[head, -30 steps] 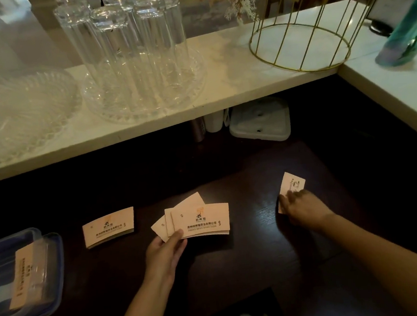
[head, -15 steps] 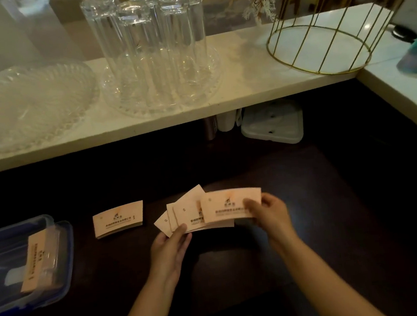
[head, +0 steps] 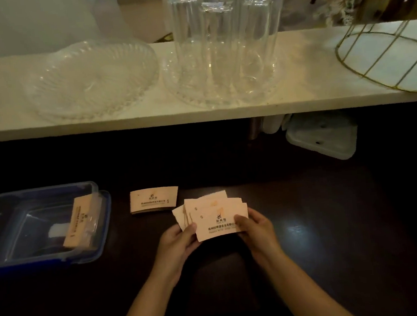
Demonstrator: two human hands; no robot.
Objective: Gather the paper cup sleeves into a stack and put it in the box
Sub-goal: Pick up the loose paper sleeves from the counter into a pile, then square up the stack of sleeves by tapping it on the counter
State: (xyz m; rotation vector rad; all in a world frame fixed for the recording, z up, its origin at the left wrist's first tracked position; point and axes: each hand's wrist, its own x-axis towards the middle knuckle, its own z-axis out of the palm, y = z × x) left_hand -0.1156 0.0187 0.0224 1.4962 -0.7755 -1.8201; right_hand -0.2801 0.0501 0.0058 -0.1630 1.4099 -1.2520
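Our left hand [head: 178,245] and right hand [head: 256,231] clasp a fanned bunch of tan paper cup sleeves [head: 217,216]. One sleeve [head: 154,199] lies just left; the blue-rimmed clear plastic box [head: 44,224] farther left holds another.

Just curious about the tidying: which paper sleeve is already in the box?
The sleeve leaning inside the blue plastic box. Another lies alone on the table; the rest are in the hands.
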